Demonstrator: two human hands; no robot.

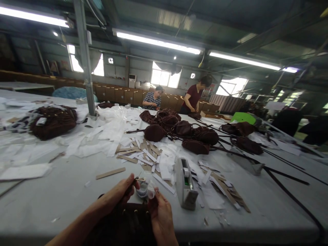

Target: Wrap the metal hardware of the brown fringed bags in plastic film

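**Two hands, one little wad of wrap**

Head view: just left of the tape dispenser (186,184), both hands meet over a dark brown bag (120,222) lying at the near edge of the counter (51,198). The left hand (122,193) has its grip pinched shut on a bit of white wrap (145,192). The right hand (160,212) pinches the same wad from the other side, I'd guess to keep it taut. The dispenser sits close, probably for easy reach. Paper strips (143,153) and more brown bags (184,131) lie beyond it.

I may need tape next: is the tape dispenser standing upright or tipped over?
Upright: the tape dispenser stands on its base on the table, just right of the right hand.
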